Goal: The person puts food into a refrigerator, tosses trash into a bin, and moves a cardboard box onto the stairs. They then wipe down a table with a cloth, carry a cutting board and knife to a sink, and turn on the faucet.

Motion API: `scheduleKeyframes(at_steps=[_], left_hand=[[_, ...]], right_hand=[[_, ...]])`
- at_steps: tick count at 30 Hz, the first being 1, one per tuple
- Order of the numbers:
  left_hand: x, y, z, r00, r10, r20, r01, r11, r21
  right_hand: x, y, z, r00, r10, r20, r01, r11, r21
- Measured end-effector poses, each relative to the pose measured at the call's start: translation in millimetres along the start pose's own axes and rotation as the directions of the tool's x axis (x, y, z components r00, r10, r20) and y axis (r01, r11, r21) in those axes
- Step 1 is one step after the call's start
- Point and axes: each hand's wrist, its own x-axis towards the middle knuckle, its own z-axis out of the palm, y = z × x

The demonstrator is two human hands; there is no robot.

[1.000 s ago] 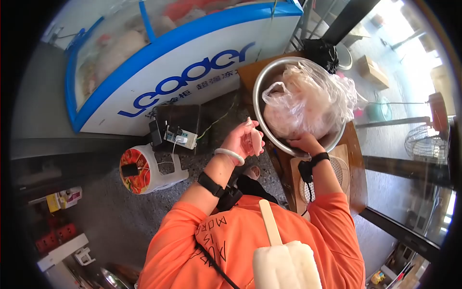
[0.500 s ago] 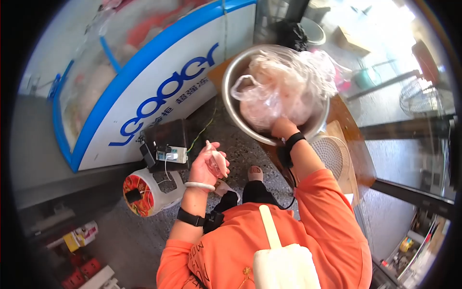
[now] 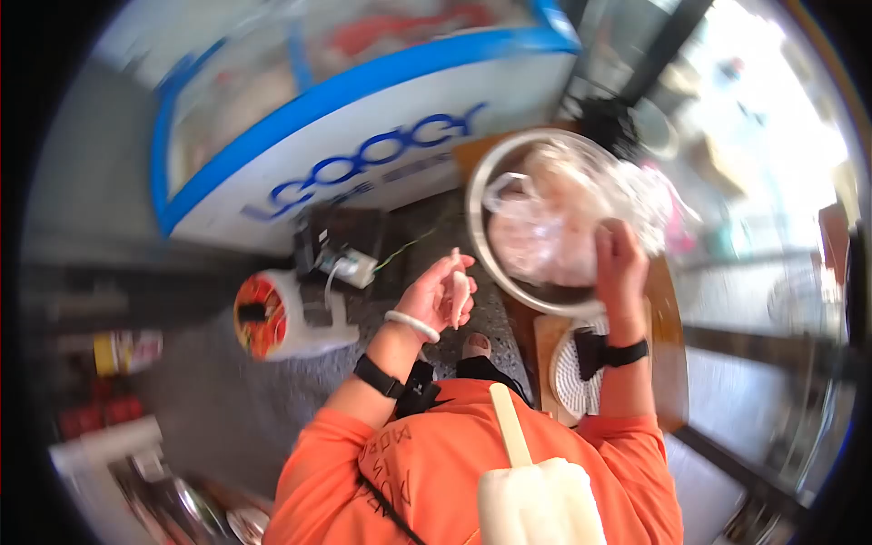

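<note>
My left hand [image 3: 431, 295] is closed around a small pale pink piece of raw meat [image 3: 460, 298], held over the floor left of the bowl. My right hand [image 3: 623, 263], curled into a fist, is at the near right rim of a large metal bowl [image 3: 482, 257]. What it holds, if anything, is hidden. Inside the bowl, clear plastic bags [image 3: 554, 186] lie around pinkish raw meat [image 3: 527, 243]. A white ice pop [image 3: 540, 504] on a flat wooden stick shows close to the camera at the bottom.
Under the bowl is a wooden table [image 3: 670, 363], with a round perforated white plate [image 3: 574, 377] on a board near its front. A blue-edged freezer [image 3: 363, 136] stands at the back left. A power strip [image 3: 350, 265] and a white-and-red container [image 3: 282, 313] sit below it.
My right hand has come up out of the bags and moved right to the bowl's rim. My left hand still holds the meat. The view has turned, shifting the surroundings.
</note>
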Motion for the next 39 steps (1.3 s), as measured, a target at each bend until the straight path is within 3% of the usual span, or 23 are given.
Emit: scheduleKeyframes(at_steps=[1, 2, 4, 6, 7, 9, 10, 12, 14, 15, 17, 18, 19, 21, 23, 25, 26, 28, 31, 33, 34, 37, 39], left_hand=[[-11.7, 8.0, -10.1, 0.999, 0.032, -0.006, -0.032, 0.999, -0.011], [-28.5, 18.7, -19.2, 0.997, 0.078, -0.015, -0.078, 0.997, 0.004], [-60.3, 33.3, -43.9, 0.974, 0.216, -0.072, -0.221, 0.972, -0.078], [-104.0, 44.8, -74.8, 0.922, 0.356, -0.154, -0.374, 0.921, -0.11], [-127.2, 47.6, -90.4, 0.871, 0.42, -0.255, -0.458, 0.882, -0.112], [-171.8, 47.8, -122.4, 0.771, 0.506, -0.387, -0.603, 0.775, -0.189], [-195.8, 47.1, -133.4, 0.709, 0.513, -0.484, -0.665, 0.715, -0.218], [-243.4, 38.0, -152.0, 0.582, 0.591, -0.559, -0.786, 0.584, -0.202], [-284.7, 26.3, -176.6, 0.476, 0.635, -0.608, -0.87, 0.44, -0.222], [-305.5, 19.7, -187.9, 0.448, 0.645, -0.619, -0.887, 0.406, -0.219], [-350.5, 9.5, -203.5, 0.3, 0.631, -0.716, -0.943, 0.31, -0.121], [-373.4, 4.0, -211.8, 0.27, 0.645, -0.715, -0.954, 0.277, -0.111], [-395.5, -2.8, -220.0, 0.216, 0.661, -0.719, -0.973, 0.211, -0.099], [-433.3, -16.0, -229.4, 0.127, 0.669, -0.732, -0.992, 0.104, -0.077], [-475.3, -28.6, -233.6, -0.008, 0.643, -0.766, -0.999, 0.023, 0.029], [-503.9, -47.6, -240.8, -0.126, 0.582, -0.803, -0.992, -0.054, 0.116], [-516.0, -54.6, -243.8, -0.26, 0.557, -0.789, -0.964, -0.096, 0.249], [-537.3, -75.2, -252.4, -0.335, 0.501, -0.798, -0.942, -0.201, 0.269], [-558.2, -93.6, -263.9, -0.394, 0.419, -0.818, -0.918, -0.227, 0.326], [-567.9, -93.9, -273.6, -0.425, 0.35, -0.835, -0.902, -0.242, 0.357], [-572.3, -90.1, -279.7, -0.42, 0.331, -0.845, -0.9, -0.275, 0.339], [-588.9, -61.7, -304.2, -0.43, 0.226, -0.874, -0.887, -0.285, 0.363], [-606.8, -27.2, -323.7, -0.429, 0.217, -0.877, -0.888, -0.279, 0.366]], right_hand=[[9.7, 16.3, 6.9, 0.97, 0.156, 0.187, -0.086, 0.937, -0.338], [3.8, 61.8, 15.8, 0.974, 0.052, 0.22, 0.062, 0.875, -0.481], [7.8, 91.2, 5.4, 0.887, 0.059, 0.459, 0.259, 0.758, -0.599], [15.1, 97.5, -1.6, 0.87, 0.233, 0.435, 0.072, 0.812, -0.579], [18.7, 81.2, 2.5, 0.85, 0.155, 0.503, 0.162, 0.832, -0.531], [29.4, 39.8, 21.0, 0.928, 0.234, 0.289, 0.054, 0.683, -0.728], [34.5, 16.0, 44.6, 0.926, 0.07, 0.37, 0.11, 0.889, -0.445], [29.0, -47.6, 92.8, 0.854, -0.175, 0.489, 0.119, 0.982, 0.144], [-15.0, -212.0, 108.6, 0.599, -0.45, 0.662, 0.109, 0.865, 0.489], [-38.1, -261.5, 119.3, 0.405, -0.604, 0.686, -0.052, 0.734, 0.677], [-83.3, -371.9, 125.8, -0.049, -0.919, 0.392, 0.029, 0.391, 0.92], [-111.6, -412.8, 132.0, -0.188, -0.959, 0.212, -0.106, 0.235, 0.966], [-139.0, -448.0, 139.6, -0.302, -0.953, 0.01, -0.26, 0.092, 0.961], [-187.6, -501.3, 157.2, -0.371, -0.917, -0.146, -0.494, 0.062, 0.867], [-225.4, -543.7, 172.8, -0.382, -0.88, -0.281, -0.558, -0.023, 0.83], [-259.2, -572.8, 185.2, -0.235, -0.895, -0.38, -0.498, -0.225, 0.837], [-276.0, -588.7, 187.6, -0.157, -0.896, -0.416, -0.466, -0.305, 0.831], [-302.1, -618.6, 195.6, -0.129, -0.881, -0.454, -0.484, -0.344, 0.805], [-336.2, -664.7, 212.1, -0.091, -0.836, -0.54, -0.463, -0.445, 0.766], [-358.1, -691.1, 227.6, -0.053, -0.819, -0.571, -0.568, -0.446, 0.692], [-364.1, -706.3, 235.6, -0.109, -0.785, -0.61, -0.569, -0.454, 0.686], [-391.0, -743.5, 268.6, -0.138, -0.795, -0.591, -0.628, -0.391, 0.673], [-410.4, -770.9, 300.5, -0.073, -0.789, -0.61, -0.64, -0.432, 0.635]])
